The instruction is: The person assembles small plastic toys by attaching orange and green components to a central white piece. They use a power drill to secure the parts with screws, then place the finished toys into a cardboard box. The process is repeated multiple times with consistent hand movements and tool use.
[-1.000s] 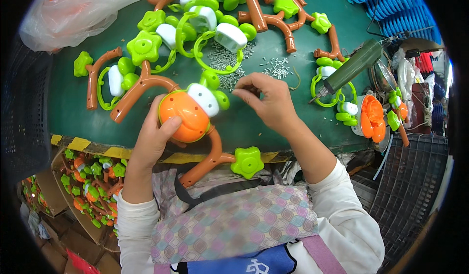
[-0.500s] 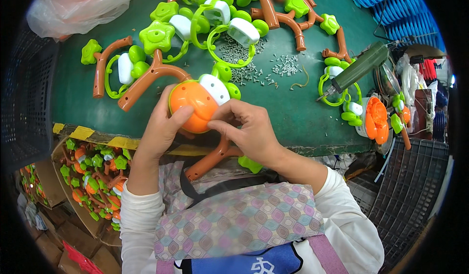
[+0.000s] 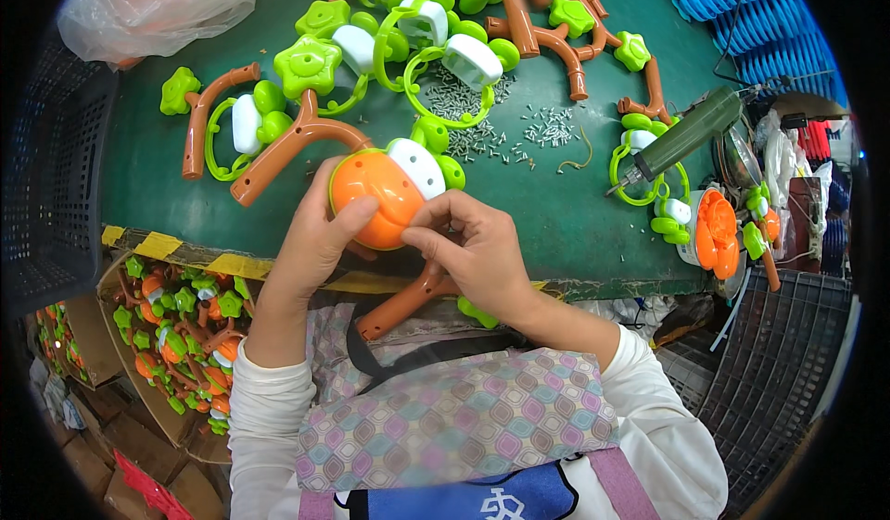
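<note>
An orange toy animal face with a white eye piece and green round ears is held above the table's near edge. My left hand grips its left side, thumb on the orange front and fingers behind. My right hand is closed at its lower right rim, thumb and forefinger pinched against it; whether a small part lies between them is hidden. A brown branch-shaped tube with a green end pokes out below the face, under my right hand. Another brown branch with a green star-shaped knob lies just beyond.
Small screws lie heaped and scattered on the green table. A green power screwdriver hangs at the right, near a tub of orange parts. More toy pieces crowd the far side. A carton of toy assemblies stands lower left.
The whole scene has shifted slightly right in view. Both hands keep their hold on the orange face, with hardly any change in finger position.
</note>
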### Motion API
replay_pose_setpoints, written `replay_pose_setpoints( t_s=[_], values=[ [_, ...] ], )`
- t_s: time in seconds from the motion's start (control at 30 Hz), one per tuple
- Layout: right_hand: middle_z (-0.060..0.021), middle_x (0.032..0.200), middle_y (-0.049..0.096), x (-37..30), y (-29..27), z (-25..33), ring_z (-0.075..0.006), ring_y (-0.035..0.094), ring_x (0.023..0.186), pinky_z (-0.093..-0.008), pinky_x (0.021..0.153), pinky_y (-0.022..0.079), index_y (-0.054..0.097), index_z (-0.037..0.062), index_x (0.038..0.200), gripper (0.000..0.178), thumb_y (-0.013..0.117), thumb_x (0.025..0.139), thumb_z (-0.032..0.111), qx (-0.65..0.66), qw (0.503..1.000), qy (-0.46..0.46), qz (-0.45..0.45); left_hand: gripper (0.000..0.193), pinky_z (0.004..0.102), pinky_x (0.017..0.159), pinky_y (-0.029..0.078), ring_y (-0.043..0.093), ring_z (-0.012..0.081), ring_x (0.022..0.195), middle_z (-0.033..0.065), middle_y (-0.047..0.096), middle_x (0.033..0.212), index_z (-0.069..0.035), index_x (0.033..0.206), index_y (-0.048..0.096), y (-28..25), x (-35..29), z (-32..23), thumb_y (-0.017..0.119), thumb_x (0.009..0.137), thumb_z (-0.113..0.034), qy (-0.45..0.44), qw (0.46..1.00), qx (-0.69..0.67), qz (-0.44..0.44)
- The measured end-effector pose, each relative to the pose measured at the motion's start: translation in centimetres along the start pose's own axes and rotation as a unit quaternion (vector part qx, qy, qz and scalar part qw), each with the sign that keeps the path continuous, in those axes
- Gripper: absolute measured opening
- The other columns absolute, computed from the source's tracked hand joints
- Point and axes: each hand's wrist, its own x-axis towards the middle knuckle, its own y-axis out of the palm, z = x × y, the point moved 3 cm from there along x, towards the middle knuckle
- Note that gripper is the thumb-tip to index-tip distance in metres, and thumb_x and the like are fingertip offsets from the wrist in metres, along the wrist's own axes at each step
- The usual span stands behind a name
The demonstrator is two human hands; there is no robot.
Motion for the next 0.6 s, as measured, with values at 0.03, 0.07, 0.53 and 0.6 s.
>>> replay_pose_setpoints(
  t_s=[0.03,0.07,0.53,0.6],
  values=[
    [-0.0046,0.078,0.067,0.0,-0.1,0.1,-0.0085,0.063,0.058,-0.022,0.053,0.053,0.065,-0.0033,0.098,0.012,0.072,0.091,0.003,0.02,1.0,0.022,0.01,0.067,0.0245,0.061,0.058,0.066,0.0149,0.094,0.0085,0.061,0.117,-0.005,0.139,0.044,0.0,0.0,0.0,0.068,0.09,-0.045,0.002,1.0,-0.005,-0.002],
    [-0.005,0.079,0.068,0.1,-0.4,0.2,-0.0087,0.063,0.059,-0.0222,0.054,0.054,0.065,-0.0033,0.098,0.012,0.072,0.091,0.003,0.04,0.998,0.044,0.02,0.065,0.0248,0.06,0.058,0.067,0.0155,0.094,0.0087,0.061,0.116,-0.006,0.138,0.045,0.0,0.0,0.0,0.069,0.09,-0.045,0.004,1.0,-0.01,-0.003],
    [-0.0067,0.078,0.069,2.2,-2.4,1.9,-0.0097,0.064,0.064,-0.0231,0.057,0.055,0.069,-0.0036,0.094,0.009,0.073,0.09,0.003,0.069,0.997,0.002,0.038,0.061,0.0319,0.099,0.046,0.057,0.0154,0.111,0.0081,0.058,0.121,-0.003,0.137,0.046,-0.2,0.1,0.1,0.069,0.09,-0.033,0.029,0.999,-0.023,0.013],
    [-0.0057,0.074,0.069,3.3,-1.7,2.5,-0.0085,0.064,0.061,-0.0232,0.056,0.054,0.07,-0.0034,0.093,0.01,0.073,0.09,0.006,0.006,0.999,0.007,0.047,0.063,0.0324,0.101,0.046,0.057,0.0157,0.112,0.0083,0.058,0.122,-0.003,0.138,0.045,-0.4,0.1,0.1,0.07,0.089,-0.033,0.029,0.999,-0.022,0.021]
  ],
)
